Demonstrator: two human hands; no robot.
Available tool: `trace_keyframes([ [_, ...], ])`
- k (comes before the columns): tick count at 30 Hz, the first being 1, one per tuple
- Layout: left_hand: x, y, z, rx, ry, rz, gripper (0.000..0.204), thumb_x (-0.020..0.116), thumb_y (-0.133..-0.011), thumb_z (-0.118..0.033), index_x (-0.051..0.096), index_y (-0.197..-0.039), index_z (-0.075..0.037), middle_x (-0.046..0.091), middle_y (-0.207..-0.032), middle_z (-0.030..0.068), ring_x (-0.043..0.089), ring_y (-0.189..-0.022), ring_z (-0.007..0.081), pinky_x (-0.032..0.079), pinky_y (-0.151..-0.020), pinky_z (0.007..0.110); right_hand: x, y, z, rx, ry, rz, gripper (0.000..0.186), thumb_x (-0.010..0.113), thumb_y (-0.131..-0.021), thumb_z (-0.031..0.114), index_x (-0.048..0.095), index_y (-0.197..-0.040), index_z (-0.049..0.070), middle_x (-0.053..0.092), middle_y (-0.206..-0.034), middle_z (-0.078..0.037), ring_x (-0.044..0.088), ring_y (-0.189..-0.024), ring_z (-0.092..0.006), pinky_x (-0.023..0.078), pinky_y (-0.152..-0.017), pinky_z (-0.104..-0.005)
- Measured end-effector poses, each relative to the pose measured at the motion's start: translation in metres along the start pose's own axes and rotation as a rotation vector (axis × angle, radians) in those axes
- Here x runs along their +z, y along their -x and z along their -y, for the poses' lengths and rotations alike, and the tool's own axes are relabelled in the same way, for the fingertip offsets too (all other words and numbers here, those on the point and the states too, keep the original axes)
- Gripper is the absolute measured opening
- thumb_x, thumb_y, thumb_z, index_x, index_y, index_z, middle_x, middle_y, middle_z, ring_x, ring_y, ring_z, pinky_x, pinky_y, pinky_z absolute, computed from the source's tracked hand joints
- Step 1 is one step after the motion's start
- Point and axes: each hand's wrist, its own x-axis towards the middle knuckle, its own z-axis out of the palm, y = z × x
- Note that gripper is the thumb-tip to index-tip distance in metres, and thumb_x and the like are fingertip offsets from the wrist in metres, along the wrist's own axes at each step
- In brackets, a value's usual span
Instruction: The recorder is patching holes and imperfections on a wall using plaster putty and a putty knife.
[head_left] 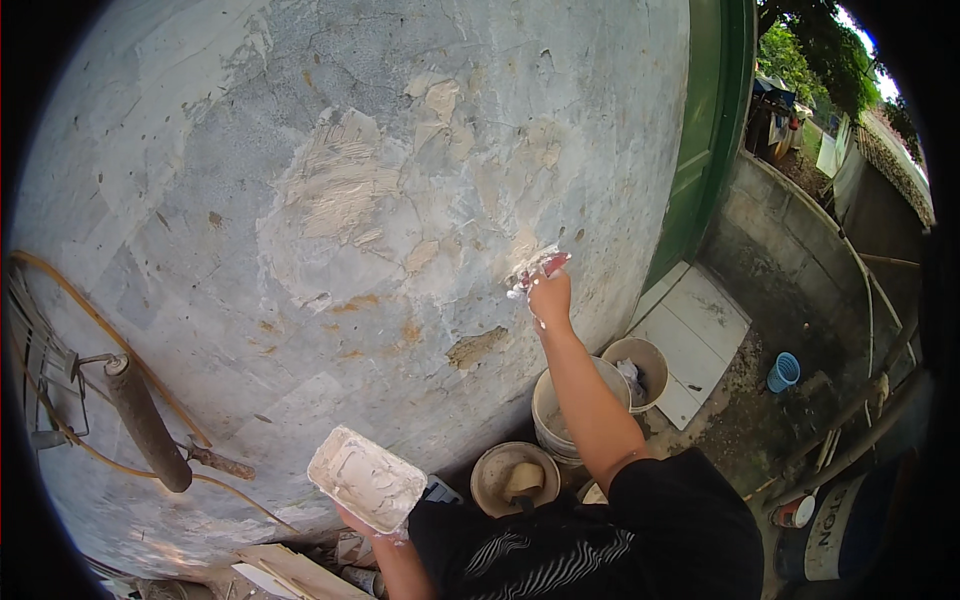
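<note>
My right hand [549,302] is closed round a putty knife [553,262] with a reddish grip, its blade against the grey wall [200,300]. White putty is smeared over the tool and onto my fingers. Low on the left, my left hand [362,524] supports a rectangular tray [347,501] from beneath; the tray hides most of its fingers. Pale putty coats the tray's inside. A large ridged putty patch [345,190] lies on the wall left of the knife, with smaller smears nearby. Below the knife is a chipped hollow [477,347].
Buckets [553,420] stand below my right arm, beside a bowl-like tub [488,478]. A paint roller [147,425] and a hose [105,320] are at left. To the right are a green door [700,150], pale tiles [690,340], a blue basket [784,372] and a drum [835,530].
</note>
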Motion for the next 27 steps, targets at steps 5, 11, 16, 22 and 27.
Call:
trace_keyframes([
  [5,0.011,0.003,0.002,0.012,-0.019,0.002,0.056,0.038,-0.087,-0.045,0.042,-0.130,-0.009,0.050,-0.125,0.0137,0.052,-0.109,0.0379,0.042,-0.090,0.055,-0.023,-0.037,0.041,0.116,-0.434,0.015,0.013,0.046,-0.086,0.008,0.056,-0.089,0.000,0.058,-0.079,-0.005,0.055,-0.065,-0.0164,0.046,-0.056,-0.0308],
  [11,-0.001,0.001,0.003,-0.003,0.014,-0.070,0.059,0.038,-0.087,-0.052,0.043,-0.129,-0.011,0.051,-0.124,0.0131,0.052,-0.108,0.0383,0.043,-0.087,0.058,-0.058,-0.022,0.061,0.212,-0.489,0.074,0.012,0.049,-0.086,0.011,0.057,-0.094,0.007,0.057,-0.080,-0.001,0.054,-0.065,-0.0134,0.046,-0.054,-0.0306],
  [16,-0.009,-0.001,0.005,0.010,-0.018,-0.068,0.058,0.038,-0.087,-0.052,0.044,-0.128,-0.011,0.052,-0.123,0.0123,0.053,-0.107,0.0374,0.043,-0.088,0.057,-0.075,-0.021,0.009,0.084,-0.237,0.072,0.011,0.050,-0.083,0.008,0.057,-0.086,0.000,0.059,-0.078,-0.009,0.056,-0.063,-0.0194,0.044,-0.059,-0.0298],
  [22,-0.010,0.003,-0.002,0.013,-0.008,-0.048,0.057,0.041,-0.086,-0.051,0.044,-0.128,-0.012,0.051,-0.124,0.0118,0.052,-0.108,0.0372,0.042,-0.089,0.056,-0.023,0.013,-0.014,-0.451,0.649,0.044,0.019,0.057,-0.078,0.010,0.055,-0.087,-0.006,0.060,-0.077,-0.022,0.060,-0.075,-0.0342,0.044,-0.066,-0.0379],
  [27,-0.007,0.004,-0.004,0.006,0.023,-0.032,0.057,0.042,-0.086,-0.050,0.043,-0.129,-0.012,0.049,-0.127,0.0123,0.051,-0.111,0.0375,0.040,-0.091,0.057,-0.010,0.011,-0.002,-0.073,0.245,0.091,0.012,0.050,-0.077,0.001,0.056,-0.086,-0.003,0.060,-0.075,-0.008,0.057,-0.066,-0.0159,0.043,-0.060,-0.0300],
])
